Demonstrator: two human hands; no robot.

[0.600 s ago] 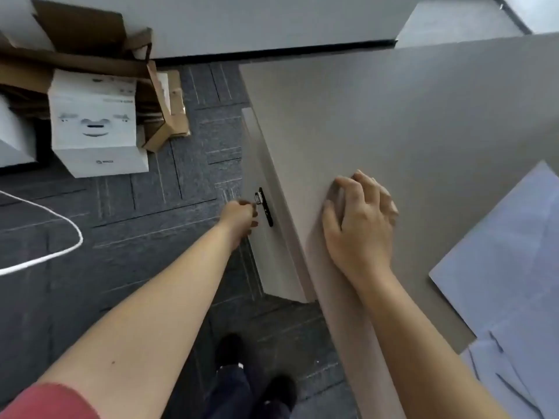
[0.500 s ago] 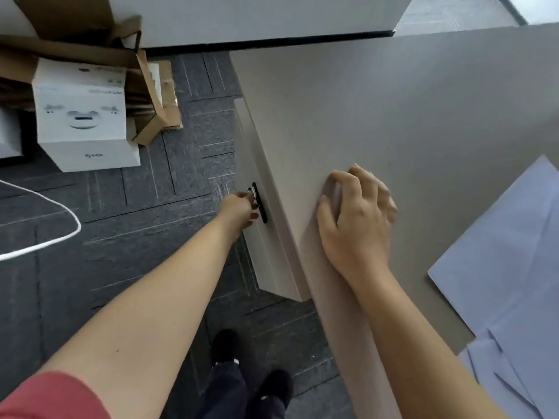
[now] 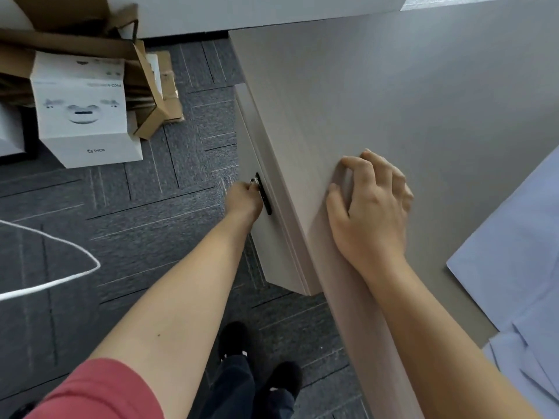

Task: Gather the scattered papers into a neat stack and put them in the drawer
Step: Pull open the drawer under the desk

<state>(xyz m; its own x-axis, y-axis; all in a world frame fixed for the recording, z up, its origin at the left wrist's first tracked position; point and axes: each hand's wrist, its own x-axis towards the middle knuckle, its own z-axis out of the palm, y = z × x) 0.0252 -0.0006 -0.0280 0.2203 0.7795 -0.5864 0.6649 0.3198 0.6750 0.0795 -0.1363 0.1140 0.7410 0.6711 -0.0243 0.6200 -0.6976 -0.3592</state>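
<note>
Several white papers (image 3: 514,267) lie overlapping on the right part of the beige desk (image 3: 408,101). Under the desk's left edge is the drawer (image 3: 272,237), its light front barely out from the desk, with a black handle (image 3: 266,201) and a small key beside it. My left hand (image 3: 243,198) reaches down and is closed at the handle, fingers on the key end. My right hand (image 3: 370,207) rests palm down on the desk top near its left edge, fingers curled, holding nothing. The drawer's inside is hidden.
A white product box (image 3: 81,110) and flattened cardboard (image 3: 151,86) stand on the dark carpet at the upper left. A white cable (image 3: 60,273) loops over the floor at the left. My shoes (image 3: 260,367) are below the drawer. A white wall runs along the top.
My left hand has closed in on the drawer handle and key. The view shifted slightly; my right hand stays on the desk top.
</note>
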